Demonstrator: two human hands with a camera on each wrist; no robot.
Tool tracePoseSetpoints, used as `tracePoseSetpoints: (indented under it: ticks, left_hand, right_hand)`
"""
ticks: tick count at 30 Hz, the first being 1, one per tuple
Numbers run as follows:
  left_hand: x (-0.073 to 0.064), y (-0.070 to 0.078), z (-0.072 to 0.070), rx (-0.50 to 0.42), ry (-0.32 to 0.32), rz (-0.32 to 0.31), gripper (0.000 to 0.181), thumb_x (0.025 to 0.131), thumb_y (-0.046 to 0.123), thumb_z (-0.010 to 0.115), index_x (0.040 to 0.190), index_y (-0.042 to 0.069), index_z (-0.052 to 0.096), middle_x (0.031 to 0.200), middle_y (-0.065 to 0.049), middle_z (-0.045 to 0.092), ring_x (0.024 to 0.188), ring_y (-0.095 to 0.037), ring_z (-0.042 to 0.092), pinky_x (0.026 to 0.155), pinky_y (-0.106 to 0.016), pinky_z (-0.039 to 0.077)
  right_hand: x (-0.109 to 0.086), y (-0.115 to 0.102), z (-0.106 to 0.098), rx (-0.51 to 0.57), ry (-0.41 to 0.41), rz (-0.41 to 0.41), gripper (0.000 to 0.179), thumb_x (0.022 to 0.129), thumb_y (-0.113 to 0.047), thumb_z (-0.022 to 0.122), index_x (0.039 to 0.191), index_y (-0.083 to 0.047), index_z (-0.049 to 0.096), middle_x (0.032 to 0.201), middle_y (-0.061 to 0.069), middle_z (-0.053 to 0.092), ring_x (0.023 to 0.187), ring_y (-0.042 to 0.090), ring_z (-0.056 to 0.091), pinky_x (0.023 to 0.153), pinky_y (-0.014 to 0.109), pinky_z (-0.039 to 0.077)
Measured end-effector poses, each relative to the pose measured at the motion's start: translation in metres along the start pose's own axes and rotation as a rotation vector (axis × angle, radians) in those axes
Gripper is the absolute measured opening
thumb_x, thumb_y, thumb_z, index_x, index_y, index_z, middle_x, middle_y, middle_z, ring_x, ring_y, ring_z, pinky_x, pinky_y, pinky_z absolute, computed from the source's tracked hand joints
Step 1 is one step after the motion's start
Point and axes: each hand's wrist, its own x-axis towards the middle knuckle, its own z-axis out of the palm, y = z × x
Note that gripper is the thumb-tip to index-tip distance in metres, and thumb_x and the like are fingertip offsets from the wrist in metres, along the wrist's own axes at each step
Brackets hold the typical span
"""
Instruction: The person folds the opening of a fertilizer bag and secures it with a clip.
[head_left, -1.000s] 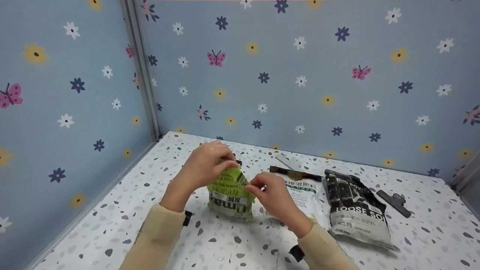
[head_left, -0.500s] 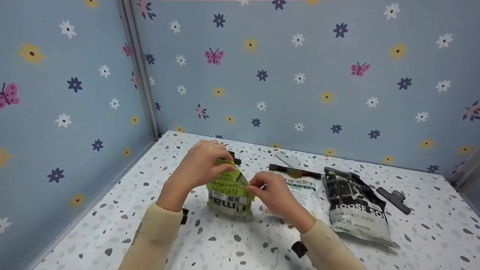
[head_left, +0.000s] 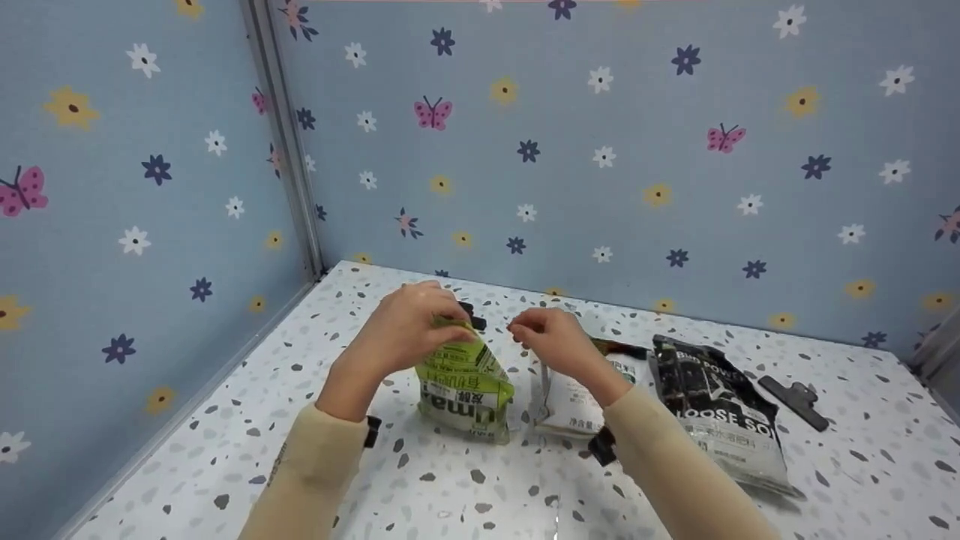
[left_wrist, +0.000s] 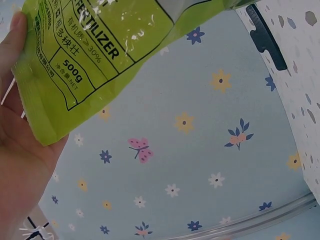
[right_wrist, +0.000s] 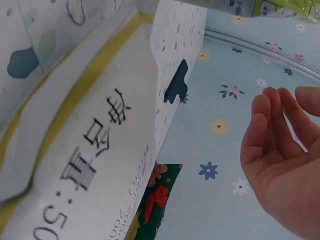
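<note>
My left hand (head_left: 409, 322) pinches the top edge of a green fertilizer bag (head_left: 465, 397) that stands upright on the table. In the left wrist view a crimped corner of the bag (left_wrist: 85, 65) lies between thumb and fingers. My right hand (head_left: 559, 341) is in the air to the right of the bag, apart from it. Its fingers are loosely bent with nothing between them, as the right wrist view of the hand (right_wrist: 285, 155) shows. Behind the green bag lies a black clip (head_left: 472, 316), partly hidden by the left hand.
A white fertilizer bag (head_left: 570, 405) lies under the right forearm, partly covered by it. To its right is a black and silver "Loose Soil" bag (head_left: 720, 397), with another black clip (head_left: 795, 401) beyond it. Patterned wall panels (head_left: 600, 195) border the speckled table (head_left: 480, 502).
My right hand has let go of the green bag's right edge and moved up and away over the white bag. The bag's right side now sags outward. The left hand keeps its hold.
</note>
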Motion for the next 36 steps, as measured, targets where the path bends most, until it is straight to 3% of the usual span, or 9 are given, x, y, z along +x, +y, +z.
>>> tracePoseSetpoints:
  ticks: [9, 17, 22, 27, 36]
  left_hand:
    - [0.001, -0.003, -0.005, -0.003, -0.020, -0.029, 0.012, 0.086, 0.028, 0.078, 0.090, 0.016, 0.077, 0.086, 0.009, 0.069, 0.083, -0.012, 0.058, 0.074, -0.033, 0.050]
    - [-0.005, -0.003, -0.007, 0.000, -0.028, -0.053, 0.010, 0.087, 0.026, 0.078, 0.091, 0.016, 0.077, 0.086, 0.009, 0.067, 0.082, -0.012, 0.056, 0.071, -0.032, 0.050]
    - [-0.005, -0.003, -0.007, 0.002, -0.023, -0.043, 0.010, 0.087, 0.027, 0.077, 0.091, 0.018, 0.077, 0.086, 0.010, 0.067, 0.082, -0.011, 0.056, 0.071, -0.032, 0.050]
    - [-0.005, -0.003, -0.006, -0.002, -0.021, -0.042, 0.010, 0.087, 0.026, 0.078, 0.091, 0.018, 0.077, 0.085, 0.011, 0.067, 0.082, -0.010, 0.056, 0.072, -0.032, 0.050]
    - [-0.004, 0.000, -0.001, -0.020, -0.033, -0.053, 0.013, 0.086, 0.029, 0.078, 0.092, 0.018, 0.077, 0.087, 0.012, 0.067, 0.084, -0.009, 0.057, 0.074, -0.032, 0.050]
  right_hand:
    - [0.044, 0.002, 0.011, -0.121, -0.038, 0.068, 0.025, 0.102, -0.022, 0.058, 0.119, -0.009, 0.071, 0.113, 0.006, 0.069, 0.103, 0.024, 0.064, 0.089, 0.042, 0.052]
    - [0.077, 0.006, 0.037, -0.248, -0.109, 0.087, 0.028, 0.101, -0.022, 0.058, 0.120, -0.006, 0.070, 0.116, 0.009, 0.069, 0.104, 0.025, 0.065, 0.090, 0.041, 0.053]
    - [0.090, 0.004, 0.044, -0.347, -0.186, 0.088, 0.034, 0.101, -0.020, 0.057, 0.130, -0.005, 0.065, 0.126, 0.012, 0.065, 0.112, 0.029, 0.062, 0.094, 0.043, 0.050]
    - [0.100, 0.001, 0.049, -0.400, -0.291, 0.098, 0.035, 0.099, -0.021, 0.058, 0.130, -0.005, 0.065, 0.126, 0.013, 0.065, 0.112, 0.029, 0.061, 0.095, 0.044, 0.049]
    - [0.110, 0.011, 0.061, -0.476, -0.364, 0.129, 0.046, 0.103, -0.029, 0.053, 0.144, -0.008, 0.053, 0.143, 0.012, 0.053, 0.131, 0.030, 0.049, 0.109, 0.045, 0.039]
